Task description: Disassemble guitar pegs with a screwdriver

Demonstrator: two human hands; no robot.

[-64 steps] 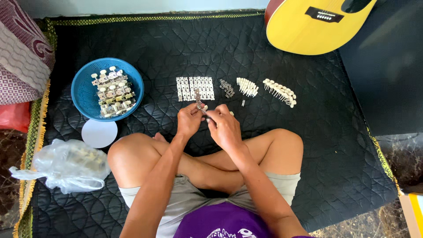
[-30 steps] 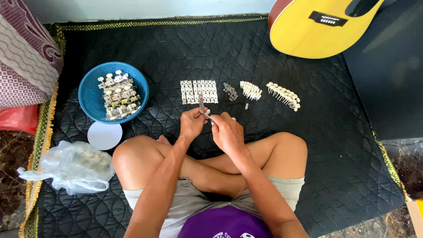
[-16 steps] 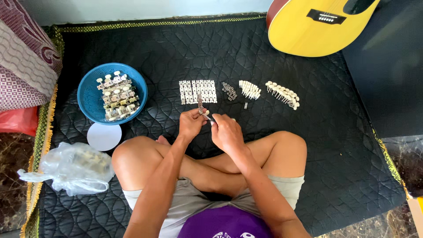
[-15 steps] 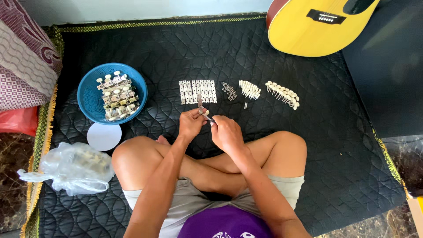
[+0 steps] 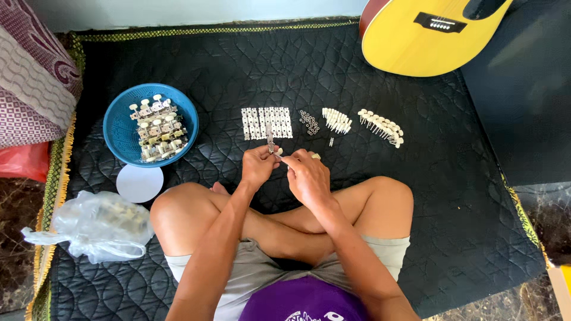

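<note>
Guitar [image 5: 431, 35] at 1 o'clock cut by top edge; small part between left hand [image 5: 259, 166] and right hand [image 5: 308, 177] too tiny to identify.

head cam | steep downward look | fairly near | over lap, hands, black quilted mat [image 5: 238, 65]
</note>
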